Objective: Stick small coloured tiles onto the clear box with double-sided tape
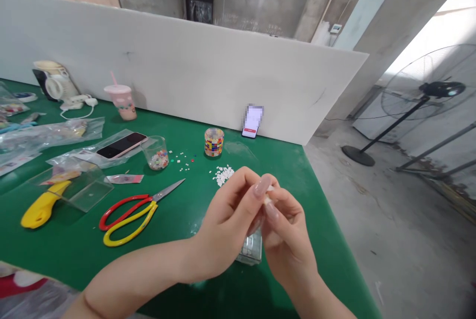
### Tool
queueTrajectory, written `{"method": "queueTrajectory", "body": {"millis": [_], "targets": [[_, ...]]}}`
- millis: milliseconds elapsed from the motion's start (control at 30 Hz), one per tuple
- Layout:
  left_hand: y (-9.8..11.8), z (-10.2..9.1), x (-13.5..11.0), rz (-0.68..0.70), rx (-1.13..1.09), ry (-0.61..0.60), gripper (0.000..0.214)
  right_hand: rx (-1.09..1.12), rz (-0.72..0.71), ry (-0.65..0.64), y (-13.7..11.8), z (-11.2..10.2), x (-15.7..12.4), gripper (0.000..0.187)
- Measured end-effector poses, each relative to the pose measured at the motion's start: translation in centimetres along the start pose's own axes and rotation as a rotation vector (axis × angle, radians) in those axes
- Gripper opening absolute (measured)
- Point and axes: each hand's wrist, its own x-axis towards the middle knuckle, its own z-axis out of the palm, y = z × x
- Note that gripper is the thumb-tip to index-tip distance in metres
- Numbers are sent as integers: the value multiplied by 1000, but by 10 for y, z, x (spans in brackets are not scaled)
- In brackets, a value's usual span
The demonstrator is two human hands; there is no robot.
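Observation:
Both hands meet above the green table, fingers bent and pinched together. Between their fingertips is a small white piece, mostly covered, so its exact kind does not show. My left hand closes on it from the left with thumb and forefinger. From the other side, my right hand pinches it too. Beneath the hands stands a clear glass-like box, partly hidden. Just beyond my left hand lies a pile of small white tiles. A round container covered in coloured mosaic tiles stands behind the pile.
Red-and-yellow scissors lie left of my hands. Farther left are a clear cup of tiles, a yellow-handled tool, a clear plastic box and a phone. Another phone leans against the white partition.

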Motion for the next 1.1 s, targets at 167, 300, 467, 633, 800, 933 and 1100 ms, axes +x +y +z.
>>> {"method": "queueTrajectory", "body": {"millis": [167,300,467,633,800,933,1100], "targets": [[0,1,-6,41,60,53,32,-65,-134,-57,6,-3,-1,13],[7,4,-7,44,47,79,35,-290,-377,-48,4,-5,-4,24],[11,3,-14,134,222,87,33,-583,-613,-60,-8,-4,-8,29],[11,2,-20,194,387,91,34,-709,-823,-83,-13,-6,-7,34],[13,8,-23,33,187,58,36,-775,-880,-126,-15,-2,-7,31],[12,8,-25,18,162,29,36,-765,-898,-116,-16,2,-8,25],[7,8,-30,-1,214,70,36,-737,-886,-128,-14,1,-9,21]]}}
